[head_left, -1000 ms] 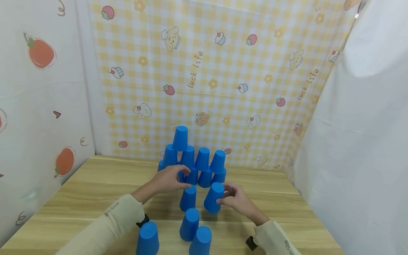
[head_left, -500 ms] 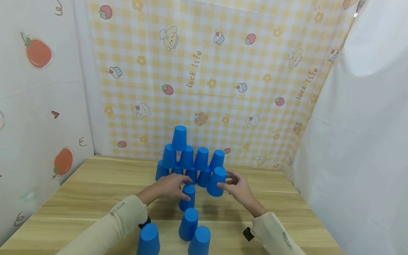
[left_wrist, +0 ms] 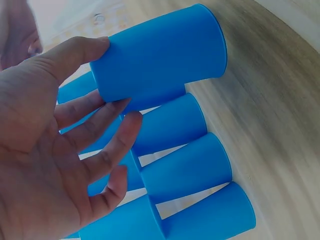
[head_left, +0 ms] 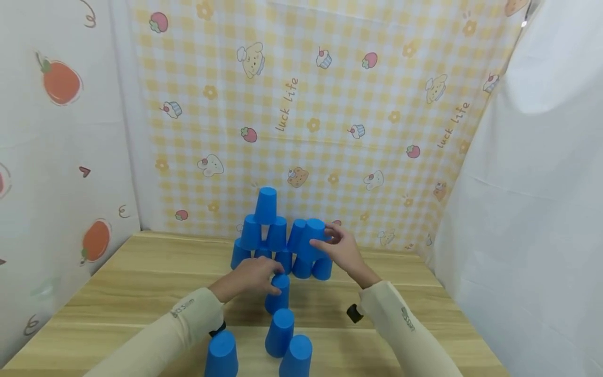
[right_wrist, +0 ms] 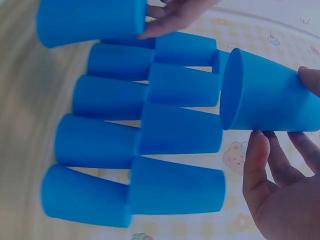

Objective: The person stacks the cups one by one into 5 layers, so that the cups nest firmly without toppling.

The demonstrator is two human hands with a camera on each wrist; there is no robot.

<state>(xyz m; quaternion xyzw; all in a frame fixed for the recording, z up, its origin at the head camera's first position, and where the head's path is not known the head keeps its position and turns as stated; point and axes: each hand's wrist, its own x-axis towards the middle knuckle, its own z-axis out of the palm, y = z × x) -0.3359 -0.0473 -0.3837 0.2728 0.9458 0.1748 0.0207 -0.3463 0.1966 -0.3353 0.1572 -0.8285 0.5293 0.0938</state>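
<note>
Wood-grained surface (head_left: 405,314) before a yellow-and-white checked cloth (head_left: 330,99), bearing a tiered wall of upside-down, tapered blue cups (head_left: 277,234): your right hand (head_left: 346,254), thumb and fingers curved about one raised, tapered blue cup (head_left: 308,242), holds it near the tops of the second tier, toward the right end. Your left hand (head_left: 254,276) pinches, between thumb and fingertips, the narrow end of another upside-down blue cup (head_left: 277,302) in front of the wall; three further blue cups (head_left: 280,335) stand nearer you.
</note>
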